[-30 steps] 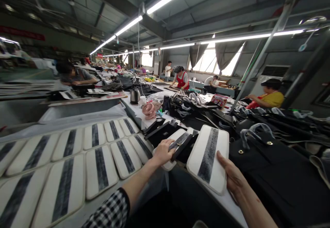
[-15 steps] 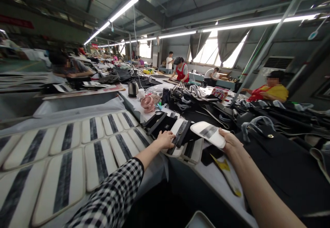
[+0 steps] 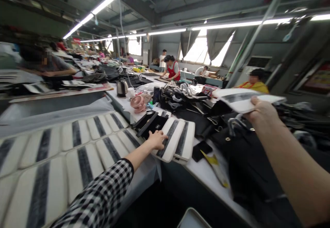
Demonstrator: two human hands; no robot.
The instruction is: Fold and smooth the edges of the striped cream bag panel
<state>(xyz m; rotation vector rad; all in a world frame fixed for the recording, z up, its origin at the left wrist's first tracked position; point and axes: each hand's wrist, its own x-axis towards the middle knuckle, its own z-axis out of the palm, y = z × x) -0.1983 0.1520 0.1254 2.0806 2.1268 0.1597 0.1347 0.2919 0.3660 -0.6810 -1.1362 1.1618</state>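
Note:
My right hand (image 3: 263, 113) is raised at the right, gripping the edge of a white panel (image 3: 238, 99) with a dark grey stripe across it. My left hand (image 3: 156, 140) lies with fingers spread on a similar striped panel (image 3: 172, 144) at the table's near edge. Under and beside that one, another striped panel (image 3: 189, 140) sticks out to the right. A black leather piece with straps (image 3: 151, 122) lies just beyond my left fingers. The palm side of each hand is hidden.
Several striped panels (image 3: 51, 173) lie in rows on the left. A pink fan (image 3: 138, 103) and a kettle (image 3: 122, 88) stand further back. Black bags (image 3: 247, 159) are heaped at right, near a yellow-marked strip (image 3: 214, 164). People work behind, one in a red apron (image 3: 173, 70).
My right hand has lifted its panel up and to the right. The black strapped piece no longer covers the panel under my left hand. The view has turned rightward.

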